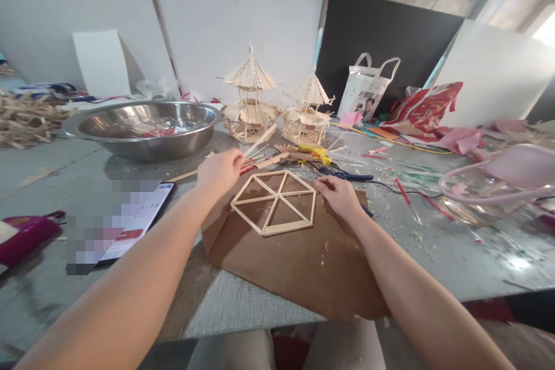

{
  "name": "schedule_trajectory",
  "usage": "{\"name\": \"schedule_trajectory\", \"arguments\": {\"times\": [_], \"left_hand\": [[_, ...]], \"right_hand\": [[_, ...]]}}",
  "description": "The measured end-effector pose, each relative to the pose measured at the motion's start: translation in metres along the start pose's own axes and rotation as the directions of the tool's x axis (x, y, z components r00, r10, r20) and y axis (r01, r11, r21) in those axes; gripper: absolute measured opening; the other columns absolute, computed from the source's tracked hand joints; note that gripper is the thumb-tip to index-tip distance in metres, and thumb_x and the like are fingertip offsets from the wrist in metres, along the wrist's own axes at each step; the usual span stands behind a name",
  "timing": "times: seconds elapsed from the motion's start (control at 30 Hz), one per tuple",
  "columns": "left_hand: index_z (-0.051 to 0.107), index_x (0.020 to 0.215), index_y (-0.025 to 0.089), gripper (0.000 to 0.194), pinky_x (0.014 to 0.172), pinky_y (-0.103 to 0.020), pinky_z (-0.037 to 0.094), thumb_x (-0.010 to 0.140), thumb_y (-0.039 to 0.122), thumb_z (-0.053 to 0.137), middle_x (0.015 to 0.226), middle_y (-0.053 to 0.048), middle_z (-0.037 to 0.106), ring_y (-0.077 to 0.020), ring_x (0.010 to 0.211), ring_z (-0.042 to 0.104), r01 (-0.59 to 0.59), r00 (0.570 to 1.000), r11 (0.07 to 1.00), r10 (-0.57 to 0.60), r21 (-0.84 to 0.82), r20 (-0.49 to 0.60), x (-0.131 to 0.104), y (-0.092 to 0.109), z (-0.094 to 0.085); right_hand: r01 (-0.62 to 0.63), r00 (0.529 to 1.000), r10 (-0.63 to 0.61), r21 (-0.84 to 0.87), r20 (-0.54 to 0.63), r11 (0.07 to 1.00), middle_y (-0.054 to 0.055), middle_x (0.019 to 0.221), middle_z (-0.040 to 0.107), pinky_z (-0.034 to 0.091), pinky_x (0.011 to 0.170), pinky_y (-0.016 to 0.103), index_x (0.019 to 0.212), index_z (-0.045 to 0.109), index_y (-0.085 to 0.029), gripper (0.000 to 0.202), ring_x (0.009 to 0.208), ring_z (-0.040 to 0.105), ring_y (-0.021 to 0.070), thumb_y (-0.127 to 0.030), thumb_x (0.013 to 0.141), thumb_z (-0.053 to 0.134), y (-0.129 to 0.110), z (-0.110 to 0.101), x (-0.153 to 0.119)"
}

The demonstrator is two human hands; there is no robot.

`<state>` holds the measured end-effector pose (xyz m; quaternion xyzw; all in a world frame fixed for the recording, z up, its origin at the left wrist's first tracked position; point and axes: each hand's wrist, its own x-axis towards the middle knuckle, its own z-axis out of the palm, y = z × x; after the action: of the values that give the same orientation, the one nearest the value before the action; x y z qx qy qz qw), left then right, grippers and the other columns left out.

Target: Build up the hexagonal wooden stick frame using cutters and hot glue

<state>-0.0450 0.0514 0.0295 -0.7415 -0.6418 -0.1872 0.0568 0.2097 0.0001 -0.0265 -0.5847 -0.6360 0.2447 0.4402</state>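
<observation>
A flat hexagonal frame of pale wooden sticks (pixel 288 227), with spokes meeting at its centre, lies on a brown board (pixel 303 266). My right hand (pixel 340 196) is closed, its thumb and fingers pinching at the frame's right corner. Above the frame's upper left side, my left hand (pixel 220 172) is closed in a pinch. A pale wooden stick (pixel 261 140) slants up and right from its fingertips, apart from the frame. Behind the frame sits a yellow glue gun (pixel 315 154) beside dark blue-handled pliers (pixel 347 175), partly among loose sticks.
Two stick pagoda models (pixel 250 113) stand at the back. A steel basin (pixel 147 133) is at left, near a phone (pixel 139 225) and a magenta tool (pixel 28 237). At right are a pink-handled clear container (pixel 498 179), scattered scraps and a white bag (pixel 362 92).
</observation>
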Motion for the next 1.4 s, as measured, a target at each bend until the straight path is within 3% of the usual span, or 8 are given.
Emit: {"name": "schedule_trajectory", "arguments": {"times": [0.1, 0.23, 0.67, 0.8, 0.9, 1.07, 1.23, 1.4], "left_hand": [[0.063, 0.086, 0.02, 0.032, 0.064, -0.022, 0.039, 0.073, 0.041, 0.043, 0.082, -0.001, 0.065, -0.0141, 0.072, 0.056, -0.246, 0.886, 0.919, 0.342, -0.307, 0.313, -0.008, 0.021, -0.002], [0.065, 0.082, 0.018, 0.031, 0.059, -0.02, 0.036, 0.068, 0.042, 0.05, 0.072, 0.001, 0.064, -0.0112, 0.063, 0.053, -0.223, 0.757, 0.866, 0.443, -0.449, 0.479, -0.021, 0.043, 0.0], [0.065, 0.083, 0.017, 0.032, 0.056, -0.019, 0.035, 0.068, 0.042, 0.05, 0.068, 0.001, 0.061, -0.0094, 0.06, 0.049, -0.191, 0.673, 0.834, 0.495, -0.518, 0.549, -0.031, 0.055, 0.008], [0.066, 0.083, 0.016, 0.031, 0.059, -0.019, 0.036, 0.067, 0.039, 0.052, 0.07, 0.0, 0.063, -0.0105, 0.064, 0.052, -0.174, 0.676, 0.846, 0.475, -0.504, 0.564, -0.031, 0.057, 0.011], [0.067, 0.079, 0.016, 0.03, 0.057, -0.019, 0.035, 0.066, 0.039, 0.053, 0.065, 0.0, 0.063, -0.0105, 0.061, 0.051, -0.18, 0.675, 0.856, 0.466, -0.485, 0.572, -0.032, 0.057, 0.016], [0.067, 0.075, 0.016, 0.03, 0.054, -0.019, 0.034, 0.065, 0.04, 0.053, 0.06, 0.001, 0.061, -0.0102, 0.058, 0.049, -0.192, 0.676, 0.862, 0.463, -0.47, 0.574, -0.032, 0.059, 0.02], [0.067, 0.077, 0.016, 0.03, 0.054, -0.018, 0.033, 0.066, 0.038, 0.052, 0.063, 0.001, 0.062, -0.0106, 0.061, 0.05, -0.222, 0.665, 0.863, 0.474, -0.453, 0.577, -0.032, 0.062, 0.02], [0.067, 0.08, 0.018, 0.028, 0.056, -0.018, 0.033, 0.066, 0.036, 0.052, 0.067, 0.002, 0.064, -0.0106, 0.063, 0.052, -0.215, 0.639, 0.853, 0.491, -0.475, 0.592, -0.033, 0.061, 0.024]], "right_hand": [[-0.068, 0.997, 0.071, 0.357, 0.005, 0.932, -0.004, 0.064, 0.055, 0.038, 0.041, 0.022, 0.09, 0.051, -0.017, 0.037, 0.038, 0.046, 0.0067, -0.045, 0.066, 0.052, -0.004, -0.001, 0.001], [-0.027, 0.993, 0.082, 0.529, -0.081, 0.848, -0.007, 0.059, 0.049, 0.033, 0.038, 0.02, 0.092, 0.049, -0.018, 0.04, 0.036, 0.041, 0.0043, -0.048, 0.065, 0.054, -0.005, -0.007, 0.003], [-0.145, 0.962, 0.202, 0.282, -0.186, 0.948, -0.007, 0.039, 0.038, 0.026, 0.038, 0.022, 0.073, 0.053, -0.017, 0.023, 0.034, 0.032, 0.0077, -0.04, 0.066, 0.052, 0.008, -0.019, 0.011], [0.071, 0.918, -0.166, -0.263, -0.361, 0.962, 0.006, 0.076, 0.06, 0.036, 0.066, 0.03, 0.073, 0.06, -0.016, 0.019, 0.073, 0.052, 0.0174, -0.033, 0.069, 0.051, 0.007, -0.023, 0.01], [0.234, 0.905, -0.384, -0.539, -0.183, 0.809, 0.005, 0.085, 0.063, 0.028, 0.079, 0.036, 0.073, 0.063, -0.021, 0.023, 0.087, 0.05, 0.0199, -0.036, 0.076, 0.046, -0.005, -0.023, 0.0], [0.237, 0.922, -0.385, -0.725, -0.042, 0.646, 0.006, 0.076, 0.065, 0.019, 0.083, 0.042, 0.068, 0.063, -0.02, 0.03, 0.086, 0.051, 0.022, -0.039, 0.079, 0.043, -0.023, -0.021, -0.013], [0.437, 0.866, -0.273, -0.369, 0.419, 0.82, 0.002, 0.075, 0.063, 0.034, 0.066, 0.024, 0.077, 0.062, -0.019, 0.017, 0.068, 0.054, 0.0119, -0.031, 0.076, 0.05, -0.018, -0.018, -0.009], [0.324, 0.832, -0.127, -0.287, 0.54, 0.901, 0.0, 0.074, 0.062, 0.036, 0.062, 0.021, 0.077, 0.062, -0.018, 0.012, 0.068, 0.053, 0.011, -0.022, 0.072, 0.052, -0.016, -0.019, -0.006]]}}
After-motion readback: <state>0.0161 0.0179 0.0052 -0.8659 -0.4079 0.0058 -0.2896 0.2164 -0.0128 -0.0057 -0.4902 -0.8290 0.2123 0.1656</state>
